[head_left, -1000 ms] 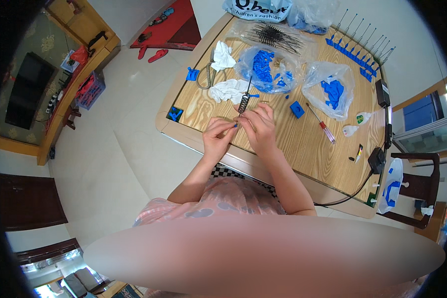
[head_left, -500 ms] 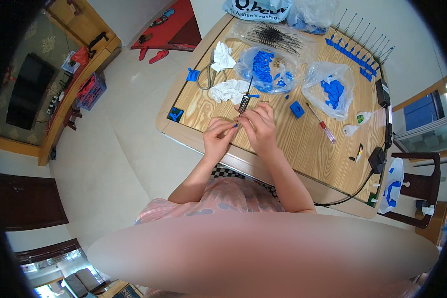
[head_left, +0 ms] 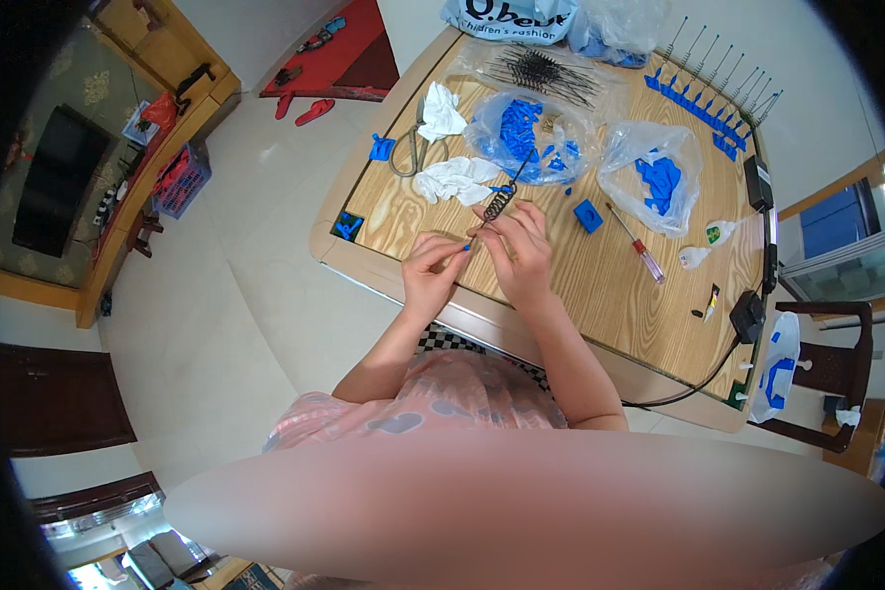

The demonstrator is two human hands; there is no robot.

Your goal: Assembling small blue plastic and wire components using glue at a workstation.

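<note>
Both hands meet over the near edge of the wooden desk (head_left: pixel 610 295): the left hand (head_left: pixel 431 270) and right hand (head_left: pixel 521 251) each have a closed grip on a thin dark rod with a coiled spring (head_left: pixel 499 202). Beyond lie white crumpled cloths (head_left: pixel 454 179), two clear plastic bags of blue parts (head_left: pixel 526 133), and a red-handled screwdriver (head_left: pixel 637 243).

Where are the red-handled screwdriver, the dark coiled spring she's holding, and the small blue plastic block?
Red-handled screwdriver (head_left: pixel 643 250), head view, on its red handle.
Dark coiled spring (head_left: pixel 498 203), head view, mid-coil.
Small blue plastic block (head_left: pixel 588 215), head view, top face.
</note>
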